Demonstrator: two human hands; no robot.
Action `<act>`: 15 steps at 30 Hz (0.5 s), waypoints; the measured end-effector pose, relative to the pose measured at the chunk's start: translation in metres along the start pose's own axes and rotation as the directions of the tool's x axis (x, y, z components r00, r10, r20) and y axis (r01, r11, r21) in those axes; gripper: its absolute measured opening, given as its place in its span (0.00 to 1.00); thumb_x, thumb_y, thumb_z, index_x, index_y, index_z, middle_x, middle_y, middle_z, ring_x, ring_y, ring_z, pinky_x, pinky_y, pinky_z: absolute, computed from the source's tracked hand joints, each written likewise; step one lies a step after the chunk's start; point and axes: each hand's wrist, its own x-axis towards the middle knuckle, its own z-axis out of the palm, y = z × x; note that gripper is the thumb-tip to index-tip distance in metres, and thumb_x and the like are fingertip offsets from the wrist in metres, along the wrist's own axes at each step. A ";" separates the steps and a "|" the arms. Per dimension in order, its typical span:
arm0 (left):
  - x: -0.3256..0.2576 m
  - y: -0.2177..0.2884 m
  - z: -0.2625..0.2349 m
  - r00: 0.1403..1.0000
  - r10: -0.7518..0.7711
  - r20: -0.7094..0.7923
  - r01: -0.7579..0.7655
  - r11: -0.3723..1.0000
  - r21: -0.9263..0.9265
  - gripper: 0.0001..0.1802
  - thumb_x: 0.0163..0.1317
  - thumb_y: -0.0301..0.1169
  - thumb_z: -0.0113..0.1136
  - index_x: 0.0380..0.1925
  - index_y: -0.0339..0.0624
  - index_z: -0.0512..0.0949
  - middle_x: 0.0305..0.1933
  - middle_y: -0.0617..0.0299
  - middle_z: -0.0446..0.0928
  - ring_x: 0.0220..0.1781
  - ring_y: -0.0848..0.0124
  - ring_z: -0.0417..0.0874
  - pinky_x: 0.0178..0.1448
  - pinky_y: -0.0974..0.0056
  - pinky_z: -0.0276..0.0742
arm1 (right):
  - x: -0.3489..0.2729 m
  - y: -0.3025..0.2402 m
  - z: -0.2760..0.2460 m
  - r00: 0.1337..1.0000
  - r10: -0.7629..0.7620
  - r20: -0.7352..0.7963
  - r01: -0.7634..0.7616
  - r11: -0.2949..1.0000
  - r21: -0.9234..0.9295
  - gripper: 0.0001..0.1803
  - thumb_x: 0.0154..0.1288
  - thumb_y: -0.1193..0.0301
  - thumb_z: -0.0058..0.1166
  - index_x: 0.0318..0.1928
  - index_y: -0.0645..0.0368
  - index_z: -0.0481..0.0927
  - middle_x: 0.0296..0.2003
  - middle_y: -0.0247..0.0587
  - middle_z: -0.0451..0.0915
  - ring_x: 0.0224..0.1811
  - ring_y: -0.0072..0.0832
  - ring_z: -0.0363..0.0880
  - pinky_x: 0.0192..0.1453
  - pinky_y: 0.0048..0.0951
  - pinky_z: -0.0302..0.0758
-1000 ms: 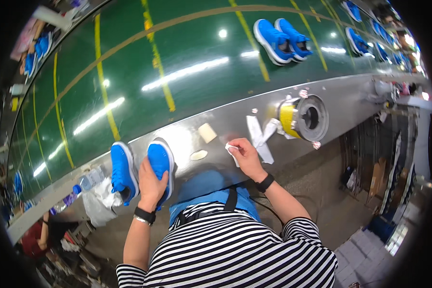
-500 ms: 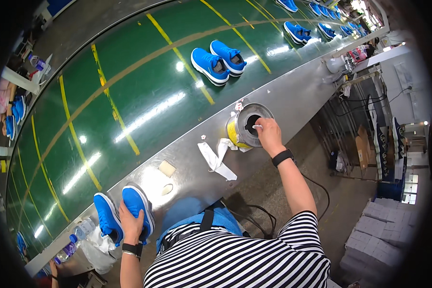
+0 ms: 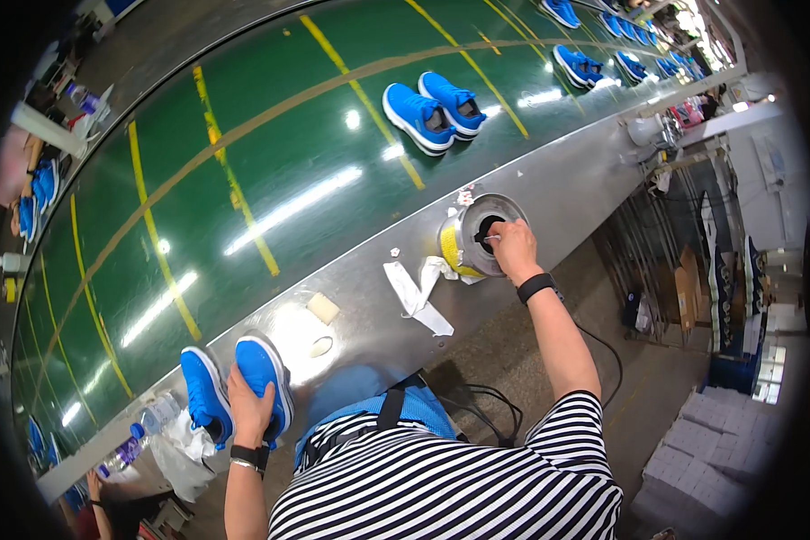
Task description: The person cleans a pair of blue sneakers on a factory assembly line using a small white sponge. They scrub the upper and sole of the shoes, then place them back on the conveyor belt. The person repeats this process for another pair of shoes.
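My left hand (image 3: 249, 409) is closed round the side of a blue sneaker (image 3: 261, 362) with a white sole. A matching blue sneaker (image 3: 203, 391) lies just left of it at the bench edge. At the round metal can (image 3: 452, 250) with a yellow band, my right hand (image 3: 516, 252) pinches a thin pale stick (image 3: 491, 238). The stick reaches into the can's dark opening; its lower end is hidden. White paper strips (image 3: 420, 299) lie beside the can. Between the hands are a beige block (image 3: 322, 308) and a small pale oval piece (image 3: 321, 346).
Beyond the metal bench (image 3: 360, 315) runs a green conveyor belt (image 3: 279, 171) carrying a pair of blue sneakers (image 3: 434, 115) and several more far right. Plastic bottles (image 3: 157, 414) and a plastic bag (image 3: 184, 463) crowd the lower left. A co-worker's hand (image 3: 94, 490) shows there. White boxes (image 3: 693, 450) are stacked right.
The whole view has shifted slightly, moving the belt and can rightward in the picture. My left hand still grips the sneaker, and my right still pinches the stick at the can's opening.
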 end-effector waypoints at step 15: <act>-0.012 0.020 -0.012 0.997 -0.018 0.068 0.029 0.984 -0.173 0.51 0.49 0.44 0.67 0.67 0.33 0.51 0.64 0.32 0.56 0.64 0.39 0.63 0.67 0.51 0.63 | -0.097 -0.147 -0.025 0.828 -0.266 0.495 -0.263 0.595 0.759 0.07 0.57 0.76 0.60 0.37 0.62 0.82 0.33 0.31 0.81 0.37 0.17 0.76 0.43 0.22 0.72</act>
